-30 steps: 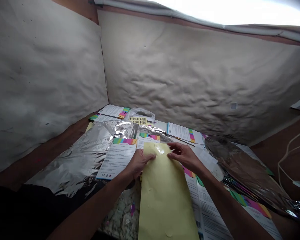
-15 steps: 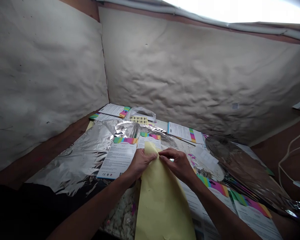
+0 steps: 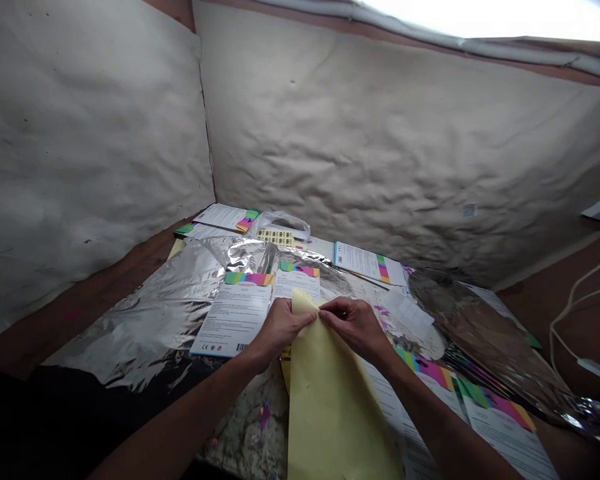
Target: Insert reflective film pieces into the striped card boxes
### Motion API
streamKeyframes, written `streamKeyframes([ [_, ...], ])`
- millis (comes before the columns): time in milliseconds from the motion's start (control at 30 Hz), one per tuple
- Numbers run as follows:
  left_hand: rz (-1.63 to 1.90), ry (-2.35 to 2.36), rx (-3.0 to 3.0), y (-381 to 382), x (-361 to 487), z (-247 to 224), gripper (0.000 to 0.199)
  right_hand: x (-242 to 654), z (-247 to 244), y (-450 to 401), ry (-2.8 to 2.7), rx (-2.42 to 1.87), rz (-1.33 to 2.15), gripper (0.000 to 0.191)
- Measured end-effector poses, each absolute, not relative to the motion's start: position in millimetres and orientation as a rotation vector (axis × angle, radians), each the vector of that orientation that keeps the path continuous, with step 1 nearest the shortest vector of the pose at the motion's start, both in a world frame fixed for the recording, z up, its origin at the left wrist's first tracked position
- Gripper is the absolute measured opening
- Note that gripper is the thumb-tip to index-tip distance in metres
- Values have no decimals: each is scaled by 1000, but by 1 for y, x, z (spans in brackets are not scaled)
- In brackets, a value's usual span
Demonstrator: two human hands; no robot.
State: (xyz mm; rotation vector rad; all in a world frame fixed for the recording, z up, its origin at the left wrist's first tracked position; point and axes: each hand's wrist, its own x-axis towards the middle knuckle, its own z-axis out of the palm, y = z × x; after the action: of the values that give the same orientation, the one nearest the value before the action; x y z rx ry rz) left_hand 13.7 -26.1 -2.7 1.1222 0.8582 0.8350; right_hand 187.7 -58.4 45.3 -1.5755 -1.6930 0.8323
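Note:
A long sheet of pale yellow paper (image 3: 337, 407) hangs from both hands toward me over the table. My left hand (image 3: 283, 328) pinches its top left part, thumb on the front face. My right hand (image 3: 356, 325) grips the same sheet near its top right edge, thumb and index finger pressed together close to the left thumb. The top corner stands up, creased, between them. Behind the left hand lies a printed white card (image 3: 233, 313) with a rainbow-coloured top. A similar card (image 3: 297, 281) is just past the sheet's top, partly hidden by it.
Silver foil wrap (image 3: 145, 320) spreads across the left. More rainbow-topped cards (image 3: 500, 427) lie at right, beside brown transparent film (image 3: 485, 327). A yellow label sheet (image 3: 276, 237) and a clear plastic bag (image 3: 290, 220) sit at the back. A white cable (image 3: 563, 327) hangs at far right.
The lower part of the yellow sheet has swung slightly right, showing more table and a yellow edge beneath. Both hands keep their pinch almost in place. The view has shifted slightly.

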Motion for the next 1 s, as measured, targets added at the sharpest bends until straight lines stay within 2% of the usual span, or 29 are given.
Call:
streamKeyframes([
  [133, 702, 831, 1161, -33, 17, -3, 25, 209, 35, -56, -1552, -1551, 1174, 23],
  [200, 655, 813, 1209, -36, 18, -3, 21, 222, 28, -47, -1457, -1544, 1229, 29],
  [300, 612, 807, 1301, -39, 19, -4, 20, 232, 15, -16, -1522, -1538, 906, 37],
  [400, 584, 884, 1391, -39, 17, -2, 27, 224, 4, 26, -1660, -1490, 557, 35],
  [600, 606, 1163, 1614, -35, 12, 12, 65, 187, -17, 78, -1926, -1374, 417, 17],
  [667, 575, 1189, 1652, -33, 10, 18, 72, 184, -24, 82, -1994, -1353, 377, 15],
  [1000, 381, 1207, 1769, -25, 9, 20, 69, 191, -50, 86, -2038, -1407, 42, 11],
])
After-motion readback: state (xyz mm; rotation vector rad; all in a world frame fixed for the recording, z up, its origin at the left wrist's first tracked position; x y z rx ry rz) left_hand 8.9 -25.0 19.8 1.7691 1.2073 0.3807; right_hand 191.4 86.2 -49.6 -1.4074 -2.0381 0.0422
